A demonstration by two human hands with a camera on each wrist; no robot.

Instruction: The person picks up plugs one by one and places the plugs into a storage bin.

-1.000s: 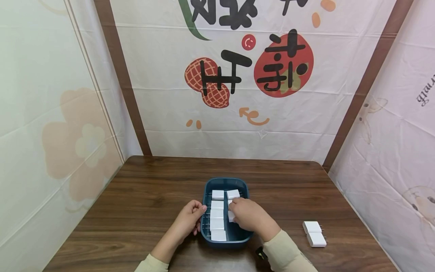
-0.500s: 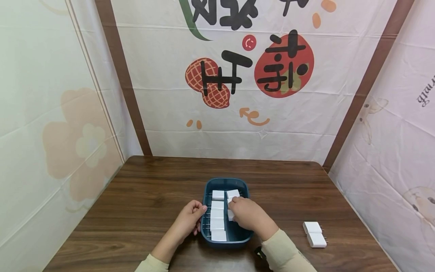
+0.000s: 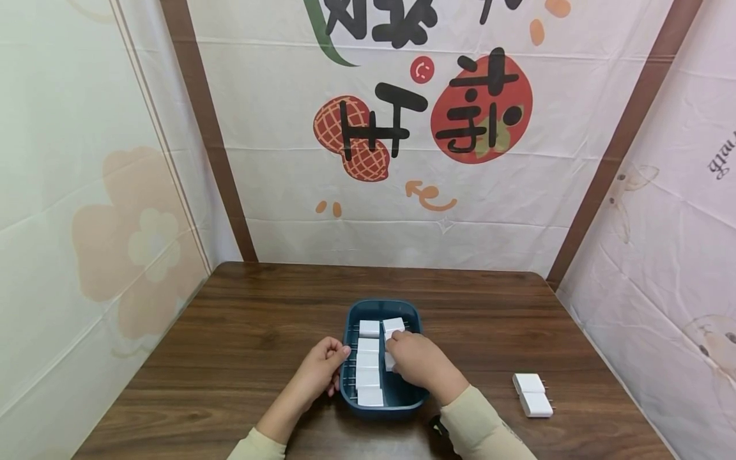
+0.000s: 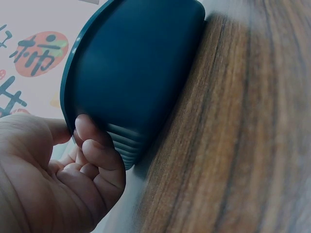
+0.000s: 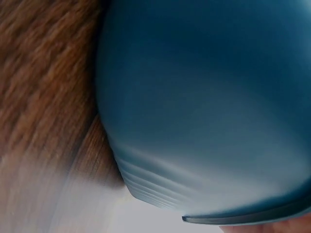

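Note:
A dark blue plastic bin [image 3: 385, 412] stands on the wooden table, holding white charger plugs in two columns, their metal prongs facing the side walls. My left hand [image 3: 315, 372] pinches its left rim, thumb on top and curled fingers against the outer wall; the left wrist view shows this hand [image 4: 73, 170] at the ribbed side. Reaching over the right wall, my right hand [image 3: 422, 361] has its fingertips on a white charger plug [image 3: 390, 363] in the right column, partly hidden by the fingers. In the right wrist view the bin wall [image 5: 204, 121] covers nearly everything.
Two more white charger plugs [image 3: 531, 395] lie side by side on the table [image 3: 276, 306] to the right, prongs pointing right. A small black object [image 3: 438, 426] sits by the right sleeve. Printed cloth walls [image 3: 397, 243] stand behind and at both sides.
My right hand and the charger plug under its fingers have shifted very slightly toward the far end of the bin. The left hand stays at the rim.

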